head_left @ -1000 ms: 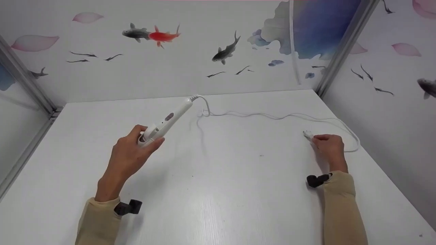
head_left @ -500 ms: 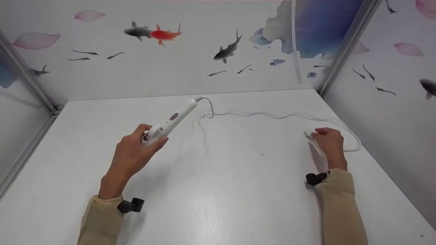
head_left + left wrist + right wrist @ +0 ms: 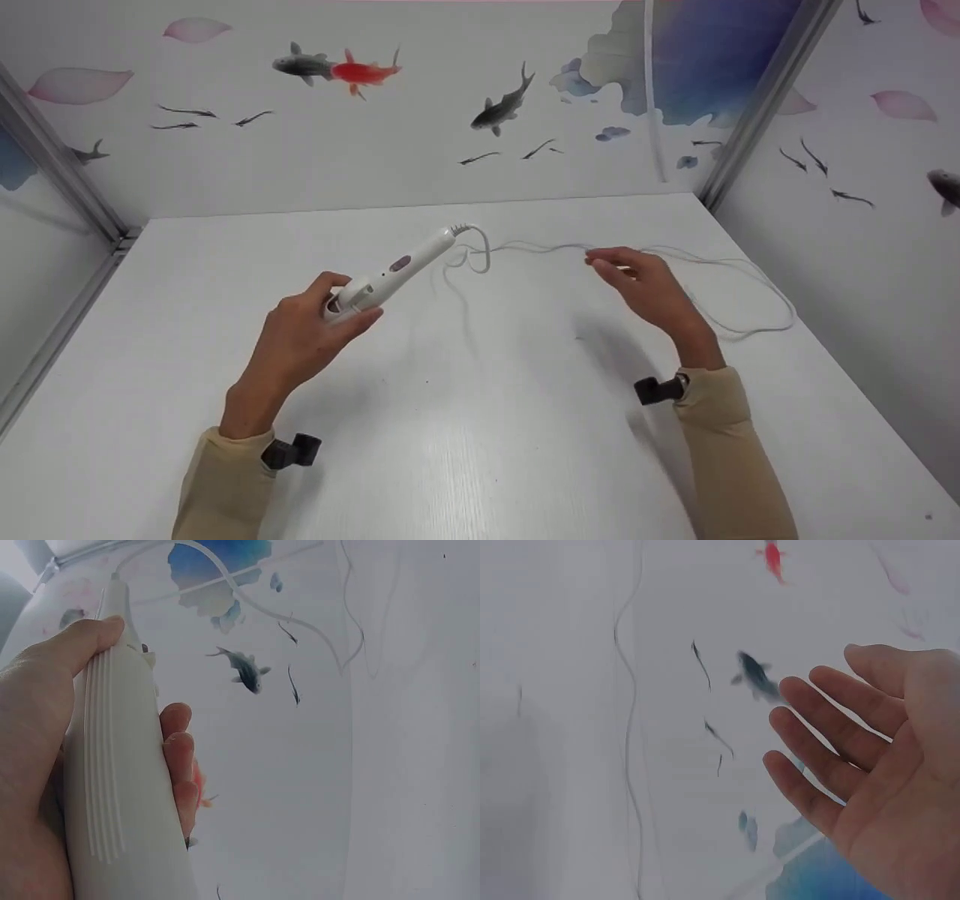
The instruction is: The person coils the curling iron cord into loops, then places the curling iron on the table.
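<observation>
A white corded hair curler [image 3: 405, 262] slants up and to the right above the table, with a dark oval panel on its handle. My left hand [image 3: 300, 337] grips its wide end. The left wrist view shows the thumb along the ribbed white body [image 3: 127, 765] and the fingertips curled round its other side. A thin white cord [image 3: 525, 245] leaves the handle's tip and runs right along the back of the table. Over this cord hovers my right hand [image 3: 652, 292]; its fingers are extended and hold nothing in the right wrist view. The plug is hidden from sight.
The white table [image 3: 465, 435] meets a back wall [image 3: 420, 150] painted with fish and petals. At the right, the cord's loop [image 3: 793, 315] lies close to the table's edge. Metal posts [image 3: 765, 105] stand at the corners.
My right hand has let go of the cord's plug and moved left and away from me, its fingers now extended. The left hand has shifted slightly right with the hair curler.
</observation>
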### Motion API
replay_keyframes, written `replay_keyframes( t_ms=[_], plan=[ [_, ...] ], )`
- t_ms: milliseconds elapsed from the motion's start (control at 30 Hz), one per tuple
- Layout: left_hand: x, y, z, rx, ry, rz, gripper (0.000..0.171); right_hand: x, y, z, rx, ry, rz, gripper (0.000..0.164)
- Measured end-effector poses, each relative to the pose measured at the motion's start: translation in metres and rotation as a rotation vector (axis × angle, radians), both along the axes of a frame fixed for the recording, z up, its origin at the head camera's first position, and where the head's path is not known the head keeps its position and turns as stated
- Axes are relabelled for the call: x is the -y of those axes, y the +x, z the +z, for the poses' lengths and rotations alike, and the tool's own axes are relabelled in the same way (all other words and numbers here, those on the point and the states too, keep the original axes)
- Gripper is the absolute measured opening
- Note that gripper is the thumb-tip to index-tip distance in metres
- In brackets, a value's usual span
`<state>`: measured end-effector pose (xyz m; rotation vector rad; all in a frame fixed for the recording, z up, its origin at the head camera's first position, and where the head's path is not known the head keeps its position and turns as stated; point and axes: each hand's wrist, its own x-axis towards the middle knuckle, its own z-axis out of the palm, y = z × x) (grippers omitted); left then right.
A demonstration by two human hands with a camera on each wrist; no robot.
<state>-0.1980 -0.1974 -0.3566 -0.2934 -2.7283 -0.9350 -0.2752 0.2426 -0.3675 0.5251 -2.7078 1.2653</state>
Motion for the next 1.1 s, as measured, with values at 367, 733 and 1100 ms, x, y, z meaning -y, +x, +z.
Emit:
replay_keyframes(
  t_ms=[367, 733, 1100],
  plan=[
    [-0.004, 0.003, 0.0, -0.007, -0.001, -0.04, 0.051, 0.054, 0.015, -0.005, 0.032, 0.011, 0.186, 0.04],
    [-0.011, 0.008, 0.004, 0.014, 0.034, -0.091, 0.05, 0.087, 0.031, -0.002, -0.062, -0.148, 0.388, 0.038],
    [-0.014, 0.01, 0.004, -0.039, -0.041, -0.122, 0.043, 0.108, 0.031, -0.01, 0.098, -0.205, 0.475, 0.031]
  ],
)
